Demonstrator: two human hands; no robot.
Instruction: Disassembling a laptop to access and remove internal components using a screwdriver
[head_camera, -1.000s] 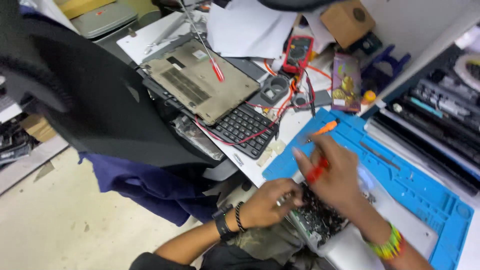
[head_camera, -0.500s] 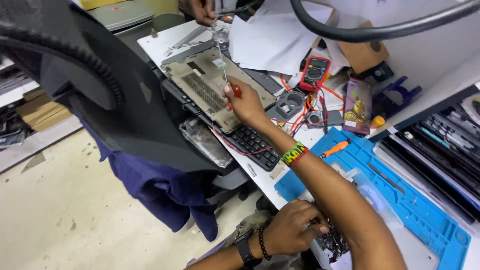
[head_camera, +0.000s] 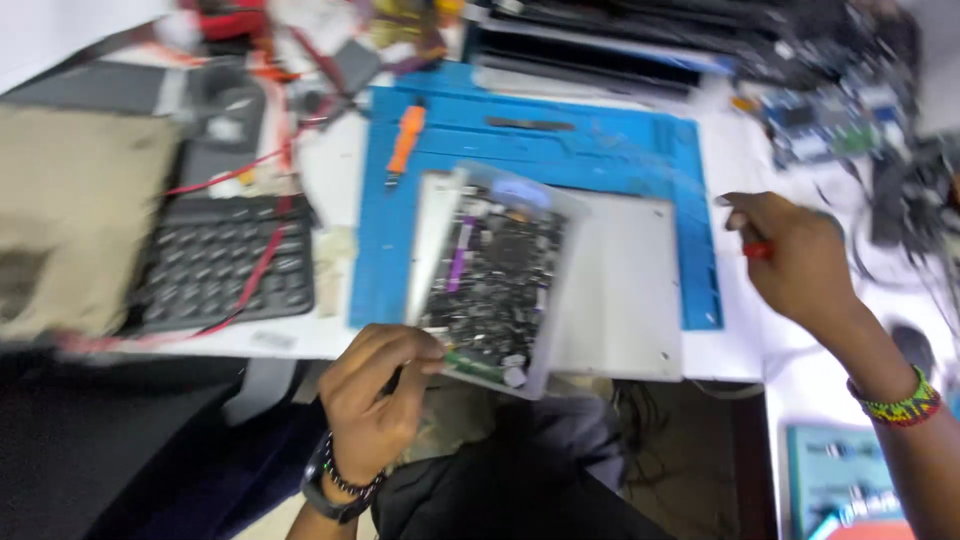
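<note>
The right hand (head_camera: 790, 255) has come back from the far side of the worktop (head_camera: 745, 160) and now hovers at three o'clock of the opened laptop base (head_camera: 500, 280), its fingers closed around a small red-handled tool (head_camera: 757, 250). The left hand (head_camera: 375, 400) stays at the base's near corner, at about seven o'clock, fingers pinching its edge. The base, circuit board exposed, lies tilted across the blue repair mat (head_camera: 620, 160). An orange screwdriver (head_camera: 405, 140) rests on the mat at eleven o'clock; a dark keyboard (head_camera: 225, 265) sits well to nine o'clock. With tool in hand, board work looks ready to resume.
</note>
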